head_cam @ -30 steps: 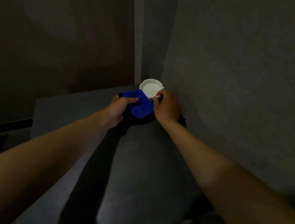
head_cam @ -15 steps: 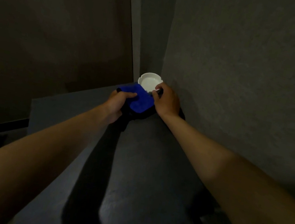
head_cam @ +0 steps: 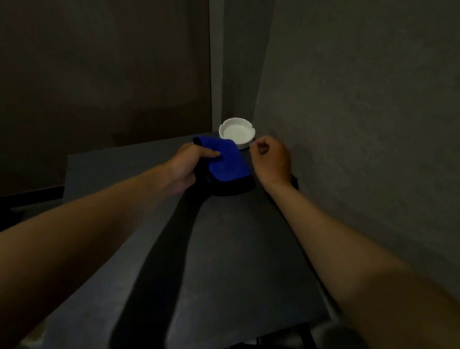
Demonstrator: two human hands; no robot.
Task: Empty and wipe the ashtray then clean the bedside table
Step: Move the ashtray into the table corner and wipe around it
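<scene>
At the far corner of the dark grey bedside table point(head_cam: 237, 267), against the wall, sits the round white ceramic ashtray point(head_cam: 237, 130), its bowl bare. Left hand point(head_cam: 191, 161) grips a folded blue microfibre cloth point(head_cam: 226, 161), thumb pressed on top; the cloth's far edge overlaps the ashtray's near rim. Right hand point(head_cam: 272, 160) is loosely curled just beside the ashtray, fingers bent inward; cannot tell whether it pinches anything. Dim light hides surface detail; a dark shape under the cloth is unclear.
</scene>
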